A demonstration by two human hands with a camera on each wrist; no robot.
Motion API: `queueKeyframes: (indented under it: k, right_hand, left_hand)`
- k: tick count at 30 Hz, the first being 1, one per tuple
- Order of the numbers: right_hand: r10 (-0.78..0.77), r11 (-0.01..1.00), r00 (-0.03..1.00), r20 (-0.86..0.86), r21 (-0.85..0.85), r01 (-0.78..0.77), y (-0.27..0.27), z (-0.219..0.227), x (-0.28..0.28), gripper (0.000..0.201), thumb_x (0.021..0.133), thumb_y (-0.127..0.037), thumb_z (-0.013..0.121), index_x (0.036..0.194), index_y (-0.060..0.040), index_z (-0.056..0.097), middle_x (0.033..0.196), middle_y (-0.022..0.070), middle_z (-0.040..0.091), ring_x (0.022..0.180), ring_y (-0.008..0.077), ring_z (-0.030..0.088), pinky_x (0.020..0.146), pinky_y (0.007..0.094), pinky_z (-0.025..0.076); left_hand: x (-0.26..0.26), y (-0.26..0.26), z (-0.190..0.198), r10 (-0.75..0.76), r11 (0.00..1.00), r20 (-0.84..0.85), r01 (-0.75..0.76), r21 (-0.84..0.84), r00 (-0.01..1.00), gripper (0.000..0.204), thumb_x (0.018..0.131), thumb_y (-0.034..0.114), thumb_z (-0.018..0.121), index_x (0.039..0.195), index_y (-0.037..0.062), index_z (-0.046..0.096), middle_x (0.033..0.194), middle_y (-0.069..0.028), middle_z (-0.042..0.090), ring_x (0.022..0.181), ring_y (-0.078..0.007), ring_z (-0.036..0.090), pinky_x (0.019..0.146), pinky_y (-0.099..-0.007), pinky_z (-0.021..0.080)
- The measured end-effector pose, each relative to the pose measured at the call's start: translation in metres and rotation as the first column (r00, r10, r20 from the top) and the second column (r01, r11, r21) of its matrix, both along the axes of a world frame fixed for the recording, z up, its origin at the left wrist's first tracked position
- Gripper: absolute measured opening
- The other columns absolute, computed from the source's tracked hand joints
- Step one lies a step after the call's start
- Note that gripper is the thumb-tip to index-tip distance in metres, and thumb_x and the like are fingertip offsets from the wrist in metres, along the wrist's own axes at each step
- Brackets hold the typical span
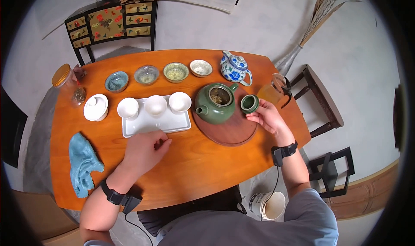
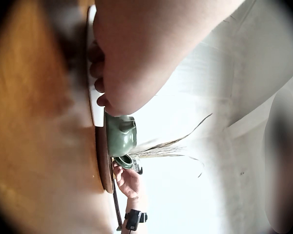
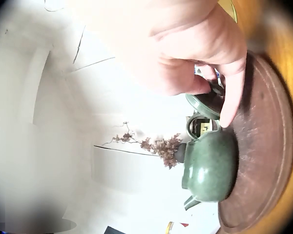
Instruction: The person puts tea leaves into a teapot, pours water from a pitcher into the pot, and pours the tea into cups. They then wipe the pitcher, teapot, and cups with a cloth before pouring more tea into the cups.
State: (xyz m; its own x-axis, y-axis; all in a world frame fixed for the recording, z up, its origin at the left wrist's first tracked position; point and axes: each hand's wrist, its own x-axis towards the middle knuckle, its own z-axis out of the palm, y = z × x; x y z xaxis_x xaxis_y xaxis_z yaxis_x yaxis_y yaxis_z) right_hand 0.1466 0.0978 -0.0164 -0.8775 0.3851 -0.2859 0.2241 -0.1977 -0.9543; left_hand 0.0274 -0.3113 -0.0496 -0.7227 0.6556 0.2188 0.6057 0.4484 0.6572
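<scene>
My right hand point(image 1: 269, 116) pinches the green teapot lid point(image 1: 249, 103), its hollow underside facing up, just right of the green teapot point(image 1: 215, 113). The uncovered pot shows dark contents and stands on a round brown board point(image 1: 235, 135). In the right wrist view, thumb and fingers grip the lid point(image 3: 201, 105) beside the pot point(image 3: 212, 165). My left hand point(image 1: 145, 153), fingers loosely curled and holding nothing, lies at the front edge of the white tray point(image 1: 160, 125), which bears three white cups, including the middle cup point(image 1: 155, 106). The left wrist view hides most of its fingers.
Behind the tray stand several small bowls, one blue point(image 1: 116, 81). A blue-and-white teapot point(image 1: 235, 69) and glass pitcher point(image 1: 270, 91) are at the back right. A lidded white bowl point(image 1: 95, 108), glass jar point(image 1: 71, 88) and blue cloth point(image 1: 83, 161) are on the left.
</scene>
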Motion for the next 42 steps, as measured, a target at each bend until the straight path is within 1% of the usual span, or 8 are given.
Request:
queueKeyframes:
  k: [7, 14, 18, 21, 28, 29, 35, 42]
  right_hand:
    - [-0.06, 0.941, 0.987, -0.148, 0.323, 0.106, 0.009, -0.026, -0.02, 0.026, 0.1, 0.005, 0.061, 0.126, 0.0022, 0.058, 0.113, 0.0101, 0.066, 0.095, 0.0194, 0.073, 0.082, 0.029, 0.067]
    - [-0.068, 0.957, 0.989, -0.133, 0.273, 0.103, 0.003, -0.02, -0.014, 0.056, 0.095, 0.015, 0.052, 0.149, 0.0016, 0.04, 0.127, 0.0168, 0.063, 0.095, 0.0239, 0.075, 0.08, 0.0299, 0.066]
    - [-0.002, 0.928, 0.979, -0.201, 0.364, 0.077, 0.003, -0.024, -0.001, 0.068, 0.094, 0.015, 0.048, 0.158, -0.0008, 0.031, 0.144, 0.0188, 0.05, 0.099, 0.0231, 0.073, 0.086, 0.0306, 0.064]
    - [0.03, 0.912, 0.969, -0.247, 0.404, 0.075, -0.001, -0.024, 0.01, 0.07, 0.094, 0.014, 0.049, 0.16, -0.0021, 0.029, 0.15, 0.0191, 0.045, 0.1, 0.0216, 0.072, 0.089, 0.0319, 0.061]
    - [0.11, 0.857, 0.97, -0.215, 0.516, 0.017, -0.018, -0.012, 0.032, 0.076, 0.094, 0.011, 0.056, 0.162, -0.0061, 0.027, 0.153, 0.017, 0.044, 0.103, 0.0166, 0.068, 0.095, 0.0315, 0.057]
    - [0.119, 0.862, 0.967, -0.226, 0.506, 0.012, -0.023, -0.008, 0.033, 0.076, 0.094, 0.011, 0.056, 0.162, -0.0061, 0.027, 0.153, 0.017, 0.044, 0.103, 0.0166, 0.068, 0.095, 0.0315, 0.057]
    - [0.191, 0.599, 0.965, -0.179, 0.8, 0.029, -0.066, 0.034, 0.038, 0.079, 0.093, 0.006, 0.065, 0.162, -0.0081, 0.03, 0.145, 0.0112, 0.047, 0.106, 0.0174, 0.064, 0.09, 0.0303, 0.057]
    - [0.491, 0.651, 0.847, -0.205, 0.733, -0.2, -0.122, 0.111, 0.018, 0.066, 0.092, 0.002, 0.07, 0.152, -0.0066, 0.044, 0.137, 0.0114, 0.051, 0.11, 0.0186, 0.064, 0.092, 0.0309, 0.057]
  left_hand:
    - [-0.006, 0.002, -0.006, 0.015, 1.0, -0.063, -0.015, 0.002, 0.998, 0.016, 0.091, 0.022, 0.076, 0.084, 0.0091, 0.071, 0.065, -0.0094, 0.065, 0.059, -0.0291, 0.064, 0.054, -0.0407, 0.048]
    - [-0.009, -0.011, 0.011, 0.131, 0.977, -0.228, -0.087, 0.195, 0.965, 0.023, 0.09, 0.015, 0.079, 0.076, 0.0067, 0.063, 0.06, -0.0071, 0.057, 0.054, -0.0241, 0.054, 0.052, -0.0341, 0.043]
    - [-0.044, -0.029, 0.036, 0.471, 0.734, -0.38, -0.115, 0.669, 0.796, 0.016, 0.084, 0.001, 0.076, 0.083, 0.0039, 0.061, 0.079, -0.0074, 0.057, 0.07, -0.0188, 0.056, 0.073, -0.0324, 0.049]
    - [-0.09, -0.067, 0.053, 0.682, 0.425, -0.012, -0.384, 0.82, 0.731, 0.033, 0.089, 0.012, 0.077, 0.117, 0.0031, 0.061, 0.11, -0.0054, 0.059, 0.103, -0.0181, 0.054, 0.091, -0.0333, 0.046]
    - [-0.203, -0.167, 0.038, 0.923, 0.308, 0.123, -0.891, 0.333, 0.365, 0.112, 0.072, 0.046, 0.091, 0.155, 0.0015, 0.031, 0.14, -0.0203, 0.053, 0.129, -0.0325, 0.056, 0.107, -0.042, 0.048]
    - [-0.202, -0.169, 0.035, 0.886, 0.35, 0.183, -0.872, 0.341, 0.427, 0.127, 0.062, 0.055, 0.093, 0.154, -0.0032, 0.028, 0.147, -0.0289, 0.049, 0.142, -0.0437, 0.044, 0.117, -0.0486, 0.038]
    - [-0.206, -0.165, 0.015, 0.835, 0.483, 0.154, -0.837, 0.256, 0.529, 0.132, 0.062, 0.056, 0.095, 0.156, -0.0016, 0.021, 0.147, -0.0309, 0.05, 0.14, -0.0434, 0.048, 0.117, -0.0489, 0.039]
    - [-0.225, -0.162, 0.011, 0.846, 0.485, 0.077, -0.82, 0.303, 0.528, 0.127, 0.067, 0.05, 0.097, 0.151, -0.0093, 0.023, 0.145, -0.0286, 0.051, 0.137, -0.0365, 0.053, 0.114, -0.0429, 0.044]
